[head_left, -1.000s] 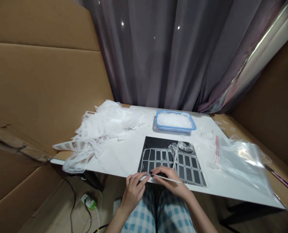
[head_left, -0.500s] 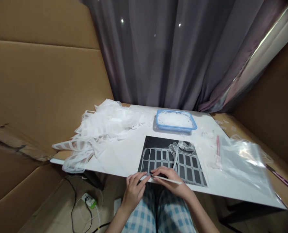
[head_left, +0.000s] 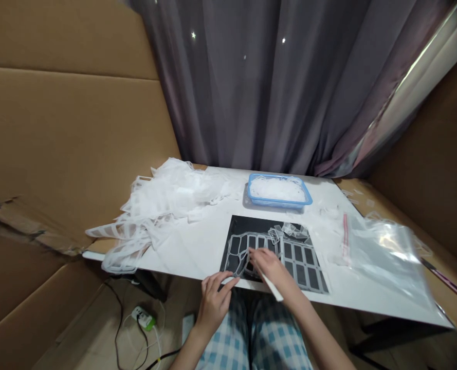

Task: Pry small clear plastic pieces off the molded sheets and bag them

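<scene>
A black mat (head_left: 247, 225) lies at the table's front edge, with translucent grid-like sheets (head_left: 301, 264) on it. My left hand (head_left: 216, 293) is at the mat's lower left corner, its thumb and forefinger at the corner of the left sheet. Above that sheet, my right hand (head_left: 267, 264) grips a thin white strip-like tool (head_left: 271, 288) that points down toward my lap. Near its fingertips the sheet's strips are bent out of line. Small clear frames (head_left: 290, 231) lie loose at the mat's top right.
Behind the mat stands a blue tray (head_left: 308, 199) filled with small white pieces. White sheets (head_left: 174, 190) are heaped at the left. On the right are a clear plastic bag (head_left: 386, 257) and a pink-handled tool (head_left: 450, 285). A power strip (head_left: 143, 317) is on the floor.
My right hand has moved up and slightly right, away from my left, and its white tool has swung steeper. The sheet's lower left part is now distorted. My left hand has barely moved.
</scene>
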The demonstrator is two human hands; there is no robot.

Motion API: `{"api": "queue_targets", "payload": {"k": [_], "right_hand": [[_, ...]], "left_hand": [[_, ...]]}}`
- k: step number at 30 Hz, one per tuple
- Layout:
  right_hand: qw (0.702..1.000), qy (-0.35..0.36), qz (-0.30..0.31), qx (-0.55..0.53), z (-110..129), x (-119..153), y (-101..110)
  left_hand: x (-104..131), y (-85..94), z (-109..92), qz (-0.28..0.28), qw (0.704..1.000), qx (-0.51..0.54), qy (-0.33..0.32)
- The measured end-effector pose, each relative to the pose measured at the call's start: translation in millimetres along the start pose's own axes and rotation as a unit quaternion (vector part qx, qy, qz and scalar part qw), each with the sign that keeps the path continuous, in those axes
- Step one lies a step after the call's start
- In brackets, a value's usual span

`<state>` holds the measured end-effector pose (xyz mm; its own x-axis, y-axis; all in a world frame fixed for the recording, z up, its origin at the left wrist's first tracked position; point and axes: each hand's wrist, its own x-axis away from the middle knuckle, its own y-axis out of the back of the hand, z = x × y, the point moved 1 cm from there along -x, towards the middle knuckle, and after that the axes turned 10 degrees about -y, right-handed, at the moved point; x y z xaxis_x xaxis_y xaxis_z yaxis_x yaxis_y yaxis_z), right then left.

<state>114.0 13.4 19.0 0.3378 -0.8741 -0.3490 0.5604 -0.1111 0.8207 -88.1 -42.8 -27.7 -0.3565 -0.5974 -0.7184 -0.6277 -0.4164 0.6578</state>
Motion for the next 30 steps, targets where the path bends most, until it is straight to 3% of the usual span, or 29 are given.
{"api": "queue_targets", "payload": {"k": [5, 8, 14, 21, 25, 30], "right_hand": [[0.973, -0.109, -0.202, -0.03, -16.6, -8.5, 46.1], [0.956, -0.145, -0.252, -0.045, -19.5, -6.8, 60.8], [0.969, -0.18, -0.106, -0.13, -21.2, -2.3, 45.3], [0.951, -0.152, 0.066, -0.259, -12.3, -4.3, 30.6], [0.949, -0.158, 0.093, -0.258, -11.2, -6.9, 23.0], [0.951, -0.15, 0.094, -0.252, -11.9, -8.5, 20.3]], "left_hand": [[-2.4, 1.5, -1.0, -0.005, 1.0, -0.005, -0.003], [-3.8, 0.5, -2.5, -0.006, 1.0, -0.007, 0.0], [-12.5, -2.5, -6.3, 0.013, 1.0, -0.007, 0.008], [-37.5, -6.9, -2.8, 0.23, 0.972, -0.056, -0.007], [-44.3, -12.0, 0.9, 0.287, 0.953, -0.094, 0.016], [-44.6, -14.4, 0.2, 0.284, 0.954, -0.097, 0.027]]}}
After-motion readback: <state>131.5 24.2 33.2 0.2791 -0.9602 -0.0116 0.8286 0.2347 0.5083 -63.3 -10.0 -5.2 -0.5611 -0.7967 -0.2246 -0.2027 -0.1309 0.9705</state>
